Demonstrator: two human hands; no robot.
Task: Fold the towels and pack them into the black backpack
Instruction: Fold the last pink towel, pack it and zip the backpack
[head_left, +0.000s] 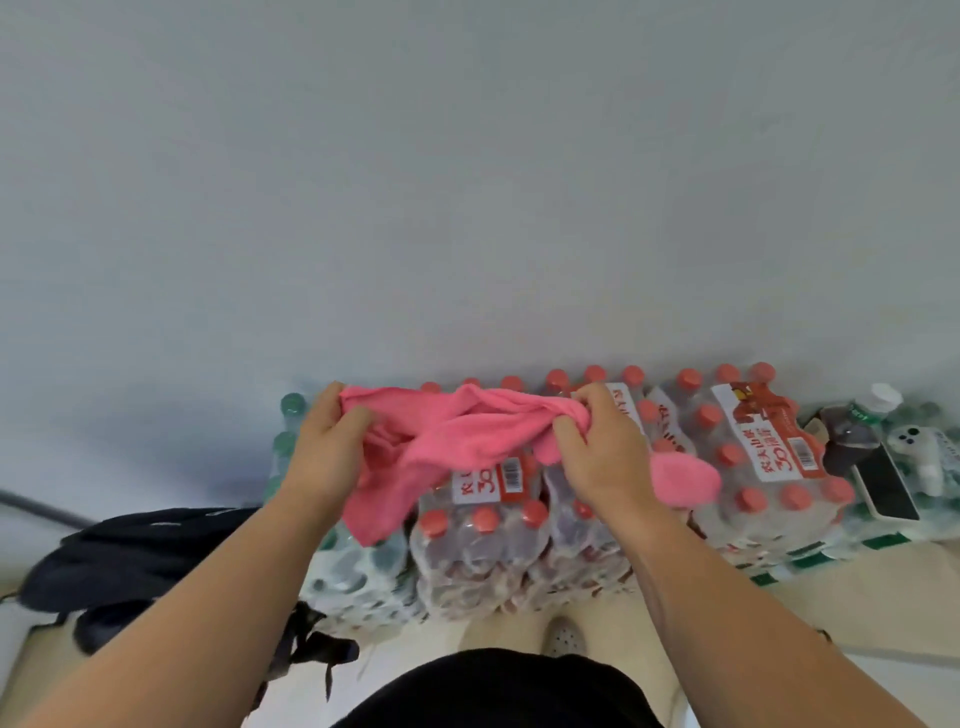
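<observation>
Here a pink towel (457, 436) is held up, bunched and crumpled, above shrink-wrapped packs of red-capped water bottles (483, 525). One end is gripped by the left hand (327, 441), fingers curled round the cloth; the other end is pinched in the right hand (597, 447), with a loose corner hanging past the wrist. The black backpack (130, 556) is seen lower left, beside packs of green-capped bottles (291, 415). To the right, a dark bottle (847, 436) and a phone (888, 488) are laid on further packs. A pale wall (467, 182) fills the background.
</observation>
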